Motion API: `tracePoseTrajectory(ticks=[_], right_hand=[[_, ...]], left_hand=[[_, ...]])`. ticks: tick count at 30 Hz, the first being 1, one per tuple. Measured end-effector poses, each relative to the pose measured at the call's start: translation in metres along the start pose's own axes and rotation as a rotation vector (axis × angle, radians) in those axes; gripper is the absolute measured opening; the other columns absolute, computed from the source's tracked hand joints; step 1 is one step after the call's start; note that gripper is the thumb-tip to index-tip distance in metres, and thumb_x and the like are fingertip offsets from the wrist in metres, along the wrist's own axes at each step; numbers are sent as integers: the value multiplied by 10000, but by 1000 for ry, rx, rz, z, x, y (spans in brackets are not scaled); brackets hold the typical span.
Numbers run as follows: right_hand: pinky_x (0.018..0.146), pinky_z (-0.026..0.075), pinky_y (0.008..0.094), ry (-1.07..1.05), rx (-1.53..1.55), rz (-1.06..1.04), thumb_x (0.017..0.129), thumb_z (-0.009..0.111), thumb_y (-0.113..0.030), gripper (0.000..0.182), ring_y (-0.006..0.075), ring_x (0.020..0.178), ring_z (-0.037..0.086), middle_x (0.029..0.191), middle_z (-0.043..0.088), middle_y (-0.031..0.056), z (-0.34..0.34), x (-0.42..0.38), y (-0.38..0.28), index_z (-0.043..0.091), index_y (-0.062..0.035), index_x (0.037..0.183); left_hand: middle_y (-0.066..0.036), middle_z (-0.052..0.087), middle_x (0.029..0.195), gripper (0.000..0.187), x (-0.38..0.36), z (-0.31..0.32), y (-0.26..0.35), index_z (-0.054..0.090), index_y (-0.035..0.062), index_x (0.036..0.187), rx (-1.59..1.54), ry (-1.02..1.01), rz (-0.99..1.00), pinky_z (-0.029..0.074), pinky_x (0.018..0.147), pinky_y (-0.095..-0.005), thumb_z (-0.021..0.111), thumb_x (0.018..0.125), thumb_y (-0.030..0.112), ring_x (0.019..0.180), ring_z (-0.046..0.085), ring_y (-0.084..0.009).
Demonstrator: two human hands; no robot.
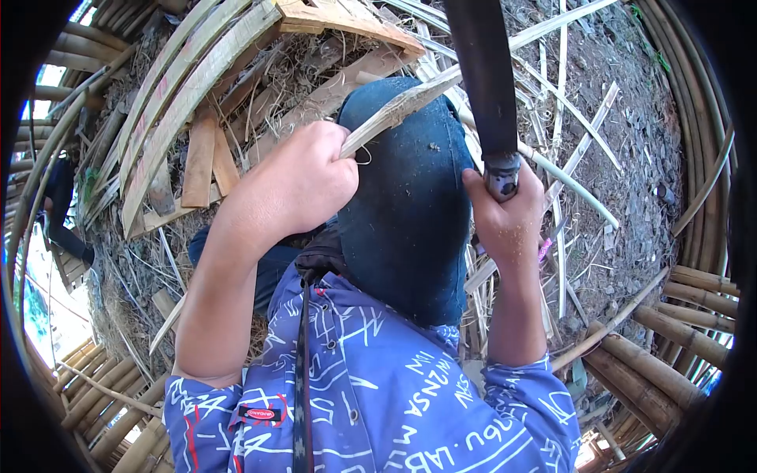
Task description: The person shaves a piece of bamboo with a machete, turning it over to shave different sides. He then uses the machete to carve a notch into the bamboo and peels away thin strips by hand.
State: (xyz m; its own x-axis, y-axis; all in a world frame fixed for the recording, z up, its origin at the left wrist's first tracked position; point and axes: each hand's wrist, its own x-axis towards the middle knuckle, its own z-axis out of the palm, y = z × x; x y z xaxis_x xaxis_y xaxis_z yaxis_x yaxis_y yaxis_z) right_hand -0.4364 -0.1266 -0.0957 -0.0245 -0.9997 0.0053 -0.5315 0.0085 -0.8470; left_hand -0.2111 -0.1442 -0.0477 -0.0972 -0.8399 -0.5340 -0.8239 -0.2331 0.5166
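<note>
Two closed hands: the left hand (319,169) grips a bamboo strip (410,102) over the knee (402,209), seemingly for support; the right hand (511,211) wraps a machete handle (501,180)

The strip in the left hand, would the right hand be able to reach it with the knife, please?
Probably yes: the right hand grips the knife, which overlaps the strip in this view, with nothing visibly blocking it, though depth is uncertain.

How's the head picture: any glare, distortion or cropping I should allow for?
Head view: fisheye distortion, bamboo poles at right look bowed, corners black; glare whites out patches at far left; top edge crops the dark blade.
</note>
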Motion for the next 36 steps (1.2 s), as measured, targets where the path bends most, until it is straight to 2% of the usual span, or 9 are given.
tracePoseTrajectory(ticks=[1,5,10,14,16,24,28,33,36], right_hand=[[523,337,247,9,83,26,780,720,-134,212,64,548,403,584,446,-41,3,-2,4,541,-25,746],[468,306,206,-86,253,114,746,798,-217,355,31,516,386,573,431,-67,-2,-4,-18,478,-90,658],[455,330,232,-35,180,103,682,831,-244,357,46,513,403,556,455,-51,8,14,-21,539,-41,718],[481,357,276,164,108,112,778,702,-150,224,85,505,422,544,471,-10,12,25,14,545,-11,701],[465,349,271,195,212,173,757,742,-183,273,77,496,416,529,456,-18,10,23,23,535,-20,683],[467,362,254,27,9,31,698,804,-255,329,72,502,432,529,458,-14,2,17,-9,577,-18,718],[511,413,283,80,33,17,729,625,-88,124,108,496,460,540,503,65,0,25,11,580,23,762],[488,373,275,149,-44,56,787,681,-159,220,90,499,438,526,476,26,-9,12,17,553,7,722],[475,354,265,235,40,112,844,668,-169,218,84,506,437,549,485,14,-16,12,12,563,6,769]], left_hand=[[-301,589,962,301,1,1,-1,564,-112,1007,-5,0,-2,440,837,-404,457,800,79,935,583,-382],[-297,615,866,292,4,3,-6,580,-111,969,-52,5,62,465,793,-405,458,772,67,865,607,-400],[-327,594,933,284,1,3,3,580,-94,870,-10,36,5,454,859,-462,445,782,140,949,577,-452],[-330,593,942,273,-5,3,6,586,-89,862,37,93,32,451,879,-467,450,776,132,960,576,-449],[-325,599,923,263,-9,1,13,590,-88,846,40,73,-15,458,869,-468,450,772,122,946,580,-452],[-304,615,835,217,-9,13,15,596,-72,809,168,179,65,484,814,-477,479,783,109,841,611,-439],[-298,602,756,178,-13,15,14,570,-57,802,183,256,109,487,747,-492,509,768,106,782,609,-447],[-284,586,689,171,-13,20,16,546,-47,793,154,257,60,480,666,-507,563,756,119,701,602,-451],[-206,621,618,191,-14,27,15,543,-7,781,274,351,173,537,582,-435,620,783,168,603,650,-359]])
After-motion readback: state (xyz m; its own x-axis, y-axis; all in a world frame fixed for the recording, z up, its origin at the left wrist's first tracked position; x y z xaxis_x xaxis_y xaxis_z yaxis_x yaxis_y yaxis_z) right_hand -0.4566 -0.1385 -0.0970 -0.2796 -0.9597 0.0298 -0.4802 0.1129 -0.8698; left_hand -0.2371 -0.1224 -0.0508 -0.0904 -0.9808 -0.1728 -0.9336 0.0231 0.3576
